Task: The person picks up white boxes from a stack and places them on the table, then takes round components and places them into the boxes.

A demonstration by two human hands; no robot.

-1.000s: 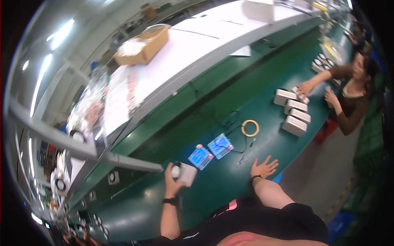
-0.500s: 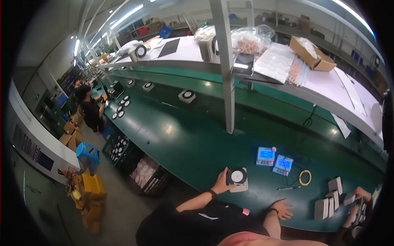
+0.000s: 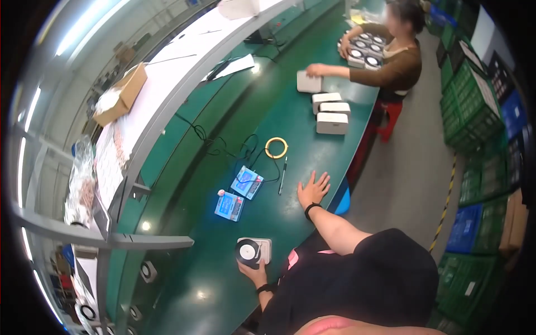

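Note:
My left hand (image 3: 255, 273) grips the edge of a small record-player-shaped device (image 3: 264, 247), with its thumb and fingers around the near side. The device has a pale square base, a black disc (image 3: 245, 258) with a white centre, and a small arm beside the disc. It is on or just above the green table (image 3: 223, 285); I cannot tell which. My right hand (image 3: 314, 190) lies flat on the table near its edge, fingers spread and nothing in it. A thin pen-like tool (image 3: 283, 176) is close to its fingertips.
Two blue-screened meters (image 3: 247, 182) with black cables and a yellow ring (image 3: 276, 148) lie ahead. Several pale boxes (image 3: 332, 123) stand beyond my right hand. A co-worker's hand (image 3: 318, 70) touches another box (image 3: 309, 82). A shelf beam (image 3: 151, 241) juts over the left side.
My view has swung to the right, bringing the co-worker and stacked crates into sight. My left hand keeps the device and my right hand stays flat. The co-worker's hand is now on a pale box.

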